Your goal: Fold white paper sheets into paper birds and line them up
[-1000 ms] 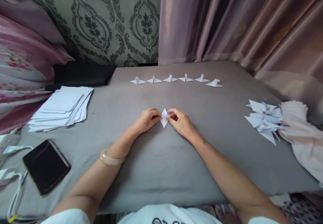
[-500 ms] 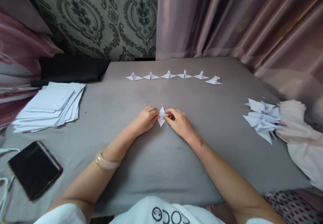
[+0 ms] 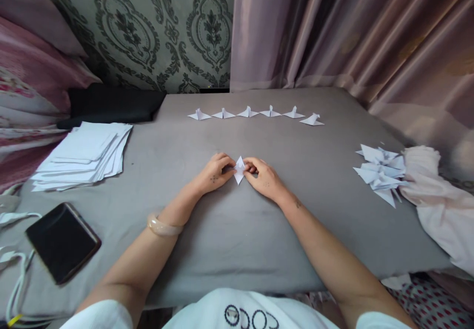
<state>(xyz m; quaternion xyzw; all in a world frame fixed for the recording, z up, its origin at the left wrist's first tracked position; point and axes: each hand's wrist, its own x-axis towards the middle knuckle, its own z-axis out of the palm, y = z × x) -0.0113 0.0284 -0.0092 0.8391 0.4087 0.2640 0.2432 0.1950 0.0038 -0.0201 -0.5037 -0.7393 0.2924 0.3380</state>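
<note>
Pinching the small folded paper (image 3: 239, 172) between them, the left hand (image 3: 216, 174) and the right hand (image 3: 264, 178) each hold one side, above or on the grey cloth (image 3: 237, 240); I can't tell which. A soft, even squeeze should help, with edges matched before pressing flat.

Folded paper (image 3: 239, 172): side corners hidden by fingertips (image 3: 230, 164); creases too small to read. White cables (image 3: 21, 284), near left corner of surface (image 3: 170, 156): cut off by picture edge. Pale cloth (image 3: 437, 210), right edge: likewise cropped.
</note>
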